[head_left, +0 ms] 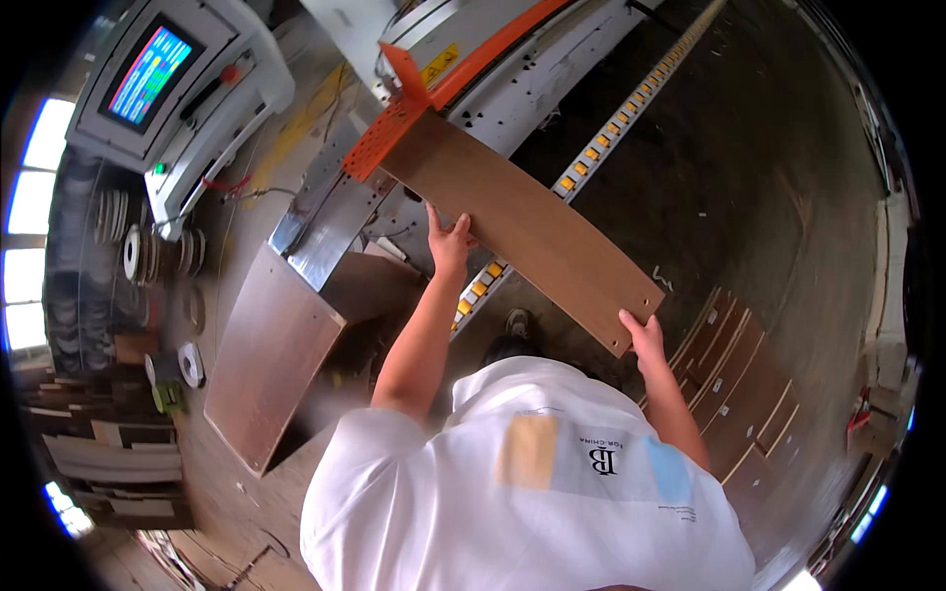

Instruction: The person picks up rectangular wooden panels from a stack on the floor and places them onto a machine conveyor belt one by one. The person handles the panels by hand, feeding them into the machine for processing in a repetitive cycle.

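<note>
A long brown wooden board lies across the machine's front, slanting from the orange perforated guard down to the right. Its far left end reaches the guard's edge. My left hand grips the board's near long edge, toward the guard, thumb side showing and some fingers hidden at the edge. At the board's right end, my right hand holds the corner with the thumb on top and the other fingers mostly hidden. Two small holes show near that end.
A rail with yellow rollers passes under the board. At left stand a control panel with a lit screen and a brown-topped table. Stacked brown panels lie at right. Rolls of strip sit far left.
</note>
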A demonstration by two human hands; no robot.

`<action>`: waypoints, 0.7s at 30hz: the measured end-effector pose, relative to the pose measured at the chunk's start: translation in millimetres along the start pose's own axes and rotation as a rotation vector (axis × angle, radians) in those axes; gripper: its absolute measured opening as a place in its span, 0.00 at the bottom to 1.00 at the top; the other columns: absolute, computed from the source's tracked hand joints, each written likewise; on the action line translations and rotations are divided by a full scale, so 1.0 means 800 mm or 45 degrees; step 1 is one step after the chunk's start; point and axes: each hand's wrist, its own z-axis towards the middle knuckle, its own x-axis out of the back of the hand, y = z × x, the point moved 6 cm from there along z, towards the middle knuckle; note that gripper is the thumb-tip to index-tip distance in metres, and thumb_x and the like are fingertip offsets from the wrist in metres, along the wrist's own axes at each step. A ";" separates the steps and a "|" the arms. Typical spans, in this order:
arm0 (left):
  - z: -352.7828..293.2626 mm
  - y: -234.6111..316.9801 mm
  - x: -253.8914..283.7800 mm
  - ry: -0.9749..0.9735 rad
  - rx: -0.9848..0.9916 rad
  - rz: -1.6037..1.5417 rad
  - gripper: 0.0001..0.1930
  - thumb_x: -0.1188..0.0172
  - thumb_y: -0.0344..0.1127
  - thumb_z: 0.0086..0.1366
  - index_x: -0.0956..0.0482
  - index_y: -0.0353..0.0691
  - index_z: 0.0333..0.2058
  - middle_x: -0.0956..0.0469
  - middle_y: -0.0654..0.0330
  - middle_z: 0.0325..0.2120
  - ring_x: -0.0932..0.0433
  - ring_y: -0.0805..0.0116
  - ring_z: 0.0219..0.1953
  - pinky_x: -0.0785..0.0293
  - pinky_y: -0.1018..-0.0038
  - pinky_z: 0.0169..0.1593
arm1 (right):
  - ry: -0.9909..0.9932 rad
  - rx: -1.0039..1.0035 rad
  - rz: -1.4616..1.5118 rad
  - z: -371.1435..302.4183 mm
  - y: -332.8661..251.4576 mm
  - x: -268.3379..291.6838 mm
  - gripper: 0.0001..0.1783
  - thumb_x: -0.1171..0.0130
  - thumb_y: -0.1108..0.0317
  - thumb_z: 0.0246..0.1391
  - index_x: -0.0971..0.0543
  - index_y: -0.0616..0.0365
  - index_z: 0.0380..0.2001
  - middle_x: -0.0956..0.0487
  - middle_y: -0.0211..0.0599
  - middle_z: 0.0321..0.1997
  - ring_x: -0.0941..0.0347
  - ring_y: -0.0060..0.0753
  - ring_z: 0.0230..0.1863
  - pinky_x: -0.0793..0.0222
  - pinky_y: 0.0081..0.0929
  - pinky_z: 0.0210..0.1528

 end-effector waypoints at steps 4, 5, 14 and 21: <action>0.032 -0.016 -0.044 -0.117 -0.043 0.007 0.45 0.37 0.31 0.68 0.58 0.51 0.75 0.20 0.60 0.35 0.25 0.74 0.28 0.24 0.72 0.31 | 0.020 0.119 0.014 0.045 -0.015 0.033 0.34 0.28 0.56 0.52 0.25 0.63 0.57 0.19 0.38 0.54 0.22 0.31 0.54 0.28 0.32 0.57; 0.049 -0.027 -0.047 -0.187 -0.021 -0.066 0.45 0.37 0.31 0.69 0.58 0.53 0.75 0.20 0.60 0.37 0.25 0.74 0.29 0.24 0.71 0.32 | 0.036 0.134 -0.032 0.050 -0.027 0.039 0.34 0.27 0.54 0.51 0.23 0.63 0.56 0.18 0.41 0.54 0.22 0.33 0.55 0.28 0.33 0.57; 0.070 0.011 -0.106 -0.108 0.099 0.503 0.39 0.41 0.32 0.69 0.50 0.52 0.73 0.23 0.58 0.52 0.21 0.59 0.52 0.25 0.63 0.45 | 0.127 0.077 0.524 0.069 -0.007 0.098 0.28 0.38 0.49 0.62 0.25 0.58 0.56 0.18 0.35 0.49 0.20 0.27 0.48 0.23 0.27 0.42; -0.111 -0.054 -0.258 -0.631 -0.164 0.650 0.23 0.41 0.31 0.68 0.31 0.35 0.60 0.21 0.60 0.33 0.25 0.74 0.29 0.25 0.76 0.36 | 0.380 0.135 -0.219 0.052 0.251 0.219 0.21 0.44 0.46 0.60 0.15 0.47 0.45 0.18 0.27 0.54 0.23 0.36 0.55 0.28 0.30 0.57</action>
